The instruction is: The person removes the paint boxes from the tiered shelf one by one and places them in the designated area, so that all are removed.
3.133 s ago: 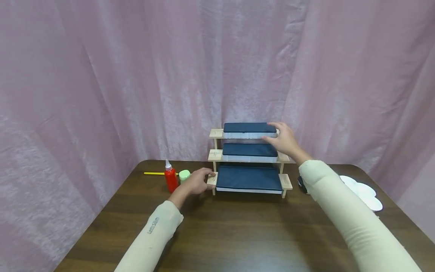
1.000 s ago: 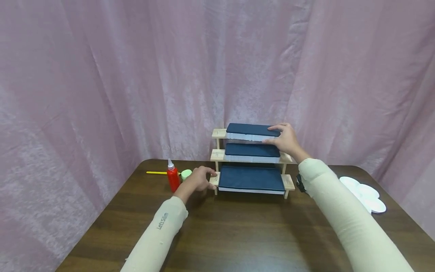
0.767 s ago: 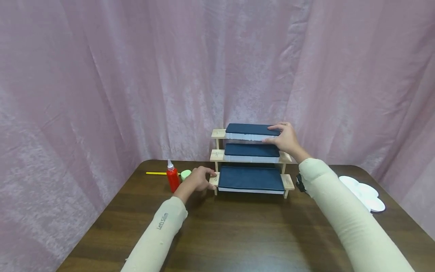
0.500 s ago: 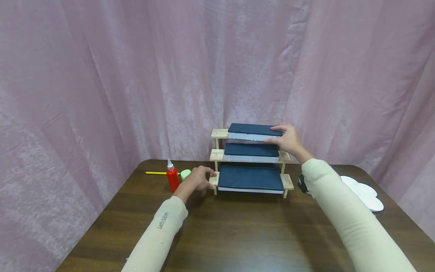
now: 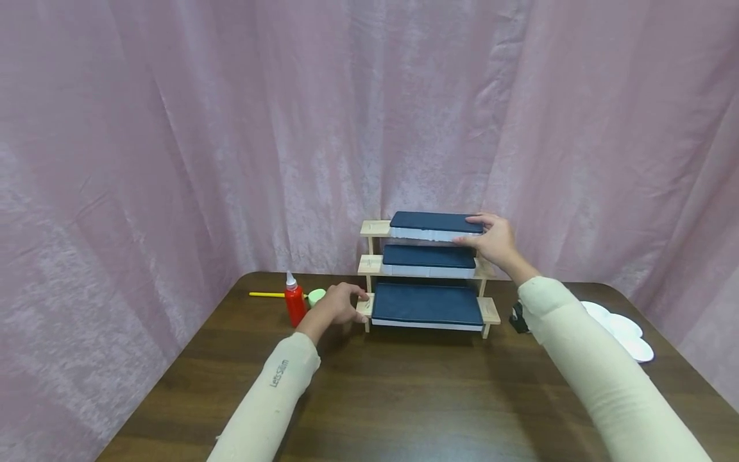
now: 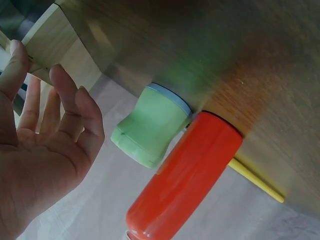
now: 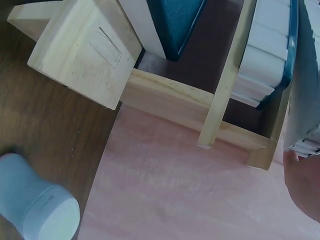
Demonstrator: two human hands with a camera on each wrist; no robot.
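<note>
A three-tier wooden stand stands at the table's far side, a dark blue pad with white sides on each tier. My right hand grips the right end of the top pad, fingers over its top and thumb at its white front side. That pad sits further right than the middle pad, leaving more bare wood on its left. My left hand pinches the left end of the bottom tier, beside the bottom pad. In the left wrist view its thumb and fingertips meet the wooden end.
Left of the stand are a red squeeze bottle, a small green container and a yellow stick. A small black object and a white flower-shaped tray lie right. A pink curtain hangs behind the table.
My right hand has shifted the top pad a little to the right along its tier, baring more wood at the left end. My left hand has kept its place on the bottom tier.
</note>
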